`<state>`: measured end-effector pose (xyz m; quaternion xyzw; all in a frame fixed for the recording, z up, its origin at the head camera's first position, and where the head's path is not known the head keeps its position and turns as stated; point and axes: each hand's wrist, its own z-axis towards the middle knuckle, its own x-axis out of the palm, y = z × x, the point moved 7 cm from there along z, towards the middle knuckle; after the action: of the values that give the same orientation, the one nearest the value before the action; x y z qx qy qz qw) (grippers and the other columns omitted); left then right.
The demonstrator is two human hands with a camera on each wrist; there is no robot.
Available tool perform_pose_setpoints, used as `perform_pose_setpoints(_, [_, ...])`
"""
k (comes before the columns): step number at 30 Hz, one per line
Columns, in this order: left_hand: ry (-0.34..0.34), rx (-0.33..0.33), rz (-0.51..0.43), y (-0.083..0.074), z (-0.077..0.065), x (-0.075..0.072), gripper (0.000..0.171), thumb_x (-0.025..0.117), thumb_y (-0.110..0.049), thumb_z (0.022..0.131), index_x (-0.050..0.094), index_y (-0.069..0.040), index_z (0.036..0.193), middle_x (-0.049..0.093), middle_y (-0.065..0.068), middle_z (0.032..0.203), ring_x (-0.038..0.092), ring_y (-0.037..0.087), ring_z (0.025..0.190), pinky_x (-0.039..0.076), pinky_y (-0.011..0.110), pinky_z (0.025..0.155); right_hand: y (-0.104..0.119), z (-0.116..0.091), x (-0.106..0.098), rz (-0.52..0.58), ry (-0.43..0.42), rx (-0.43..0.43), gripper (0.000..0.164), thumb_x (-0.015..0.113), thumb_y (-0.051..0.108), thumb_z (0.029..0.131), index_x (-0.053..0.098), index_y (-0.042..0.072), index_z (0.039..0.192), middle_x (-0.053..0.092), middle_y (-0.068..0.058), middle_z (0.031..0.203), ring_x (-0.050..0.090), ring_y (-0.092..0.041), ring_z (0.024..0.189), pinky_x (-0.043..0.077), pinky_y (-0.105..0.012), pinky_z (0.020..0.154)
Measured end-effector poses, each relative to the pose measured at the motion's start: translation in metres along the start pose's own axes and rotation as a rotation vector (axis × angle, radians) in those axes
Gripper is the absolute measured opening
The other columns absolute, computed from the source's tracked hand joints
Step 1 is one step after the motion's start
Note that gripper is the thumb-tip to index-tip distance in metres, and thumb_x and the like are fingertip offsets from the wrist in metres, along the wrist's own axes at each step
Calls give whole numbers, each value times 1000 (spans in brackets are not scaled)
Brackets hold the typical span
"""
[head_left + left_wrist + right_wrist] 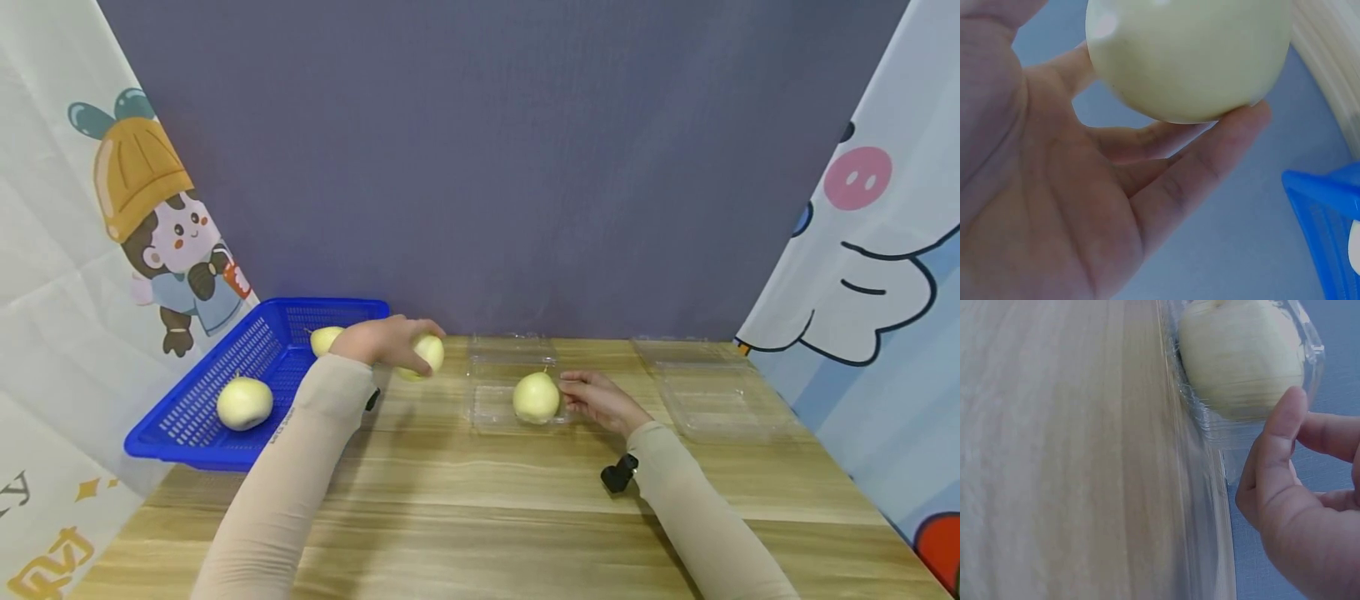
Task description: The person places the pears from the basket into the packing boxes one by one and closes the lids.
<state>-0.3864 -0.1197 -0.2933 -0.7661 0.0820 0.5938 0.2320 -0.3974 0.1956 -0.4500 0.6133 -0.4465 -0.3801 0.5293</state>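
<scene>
My left hand point(384, 340) grips a pale yellow pear point(429, 355) above the table, between the blue basket and a clear plastic clamshell box point(491, 406). The left wrist view has this pear point(1191, 59) large, with fingers curled under it. Another pear point(536, 398) sits in the right part of the clamshell, stem up; the lid stands open toward the back. At the box's right end, my right hand point(602, 403) pinches the rim. In the right wrist view the thumb and a finger of this hand point(1310, 512) meet at the clear wall, beside the pear point(1241, 359).
The blue basket point(183, 421) stands at the left with a pear point(245, 403) near its front and another pear point(326, 340) farther back, partly behind my left hand. A second open clear box point(712, 402) lies at the right. A grey panel point(495, 167) rises behind the wooden table point(480, 508).
</scene>
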Motion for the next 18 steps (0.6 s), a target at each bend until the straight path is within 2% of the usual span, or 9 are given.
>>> perform_pose_setpoints(10, [32, 0, -19, -19, 12, 10, 65, 77, -40, 83, 52, -38, 142, 50, 14, 135, 54, 29, 105, 49, 52, 86, -1, 1, -1, -10, 3, -1, 55, 48, 7, 106, 21, -16, 148, 55, -7, 95, 56, -9, 77, 53, -20, 68])
perform_pose_setpoints(18, [33, 36, -39, -31, 23, 20, 65, 79, -40, 82, 52, -37, 142, 51, 12, 127, 56, 29, 102, 49, 49, 84, 0, 2, 1, 3, 5, -6, 56, 48, 5, 105, 20, -17, 148, 55, -8, 95, 56, -9, 77, 53, -19, 68])
